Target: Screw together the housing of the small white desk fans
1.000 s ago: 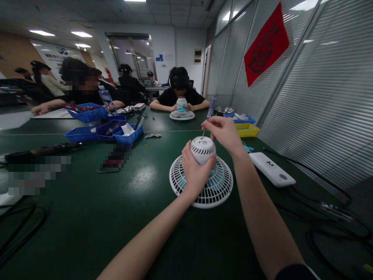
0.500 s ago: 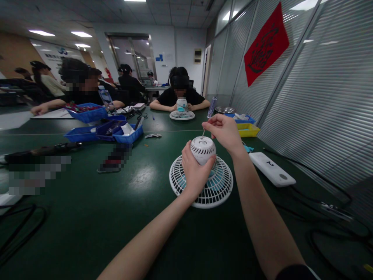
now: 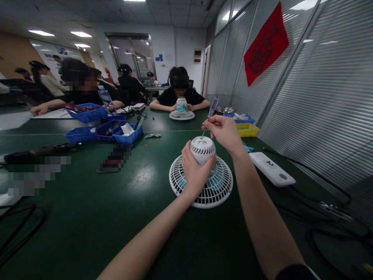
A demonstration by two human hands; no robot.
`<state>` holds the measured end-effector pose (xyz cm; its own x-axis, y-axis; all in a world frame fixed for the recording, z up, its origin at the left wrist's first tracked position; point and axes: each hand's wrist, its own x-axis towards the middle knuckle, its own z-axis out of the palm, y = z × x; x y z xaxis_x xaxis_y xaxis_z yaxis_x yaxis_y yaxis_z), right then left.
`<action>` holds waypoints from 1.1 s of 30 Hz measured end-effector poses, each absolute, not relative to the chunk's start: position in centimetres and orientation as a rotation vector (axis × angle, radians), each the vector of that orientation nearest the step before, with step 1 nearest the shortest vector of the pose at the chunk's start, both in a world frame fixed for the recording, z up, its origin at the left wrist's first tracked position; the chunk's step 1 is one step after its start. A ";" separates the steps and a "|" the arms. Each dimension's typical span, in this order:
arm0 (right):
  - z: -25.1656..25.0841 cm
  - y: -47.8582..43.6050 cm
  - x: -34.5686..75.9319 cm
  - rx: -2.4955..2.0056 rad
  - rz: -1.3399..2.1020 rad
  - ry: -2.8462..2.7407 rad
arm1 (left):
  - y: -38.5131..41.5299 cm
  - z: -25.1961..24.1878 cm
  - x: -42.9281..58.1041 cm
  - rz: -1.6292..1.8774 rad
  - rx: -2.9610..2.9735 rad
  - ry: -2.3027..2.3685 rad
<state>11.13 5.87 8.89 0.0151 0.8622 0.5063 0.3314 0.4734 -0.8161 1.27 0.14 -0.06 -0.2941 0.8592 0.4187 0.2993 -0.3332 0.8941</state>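
Note:
A small white fan (image 3: pixel 217 188) lies face down on the green table, its round motor housing (image 3: pixel 203 148) pointing up. My left hand (image 3: pixel 194 173) is wrapped round the near side of that housing. My right hand (image 3: pixel 225 132) pinches a screwdriver (image 3: pixel 210 112) with a clear blue handle. The tool leans to the right, and its thin tip rests on the top of the housing.
A white power bank (image 3: pixel 271 169) lies right of the fan, with black cables (image 3: pixel 329 210) beyond it. Blue trays (image 3: pixel 101 130) sit at the left, a yellow tray (image 3: pixel 247 129) at the back right. A person across the table holds another fan (image 3: pixel 182 112). Other people sit at the far left.
My right hand has shifted slightly on the screwdriver handle, as if turning it. The left hand and the fan have stayed where they were.

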 end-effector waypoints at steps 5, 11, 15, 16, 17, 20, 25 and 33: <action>8.9 5.7 11.1 -1.081 0.551 -1.581 | 0.1 0.0 1.3 1.673 1.497 1.453; 8.7 5.8 11.3 -1.101 0.433 -1.633 | 0.1 0.0 1.2 1.663 1.504 1.456; 8.7 5.8 11.4 -1.115 0.392 -1.650 | 0.1 0.0 1.2 1.653 1.508 1.451; 8.7 5.9 11.4 -1.117 0.387 -1.652 | 0.1 0.0 1.2 1.650 1.506 1.450; 8.7 5.9 11.4 -1.118 0.383 -1.655 | 0.1 0.1 1.2 1.651 1.504 1.449; 8.6 6.1 11.4 -1.120 0.368 -1.659 | 0.1 0.1 1.2 1.658 1.498 1.446; 8.7 6.0 11.3 -1.138 0.321 -1.661 | 0.1 0.0 1.2 1.666 1.500 1.446; 8.7 5.8 11.2 -1.154 0.283 -1.647 | 0.2 -0.1 1.2 1.666 1.512 1.453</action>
<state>11.17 5.76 8.74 0.0222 0.7905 0.6121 0.5403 0.5056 -0.6726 1.23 0.23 -0.07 -0.2907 0.8584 0.4226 0.3018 -0.3369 0.8919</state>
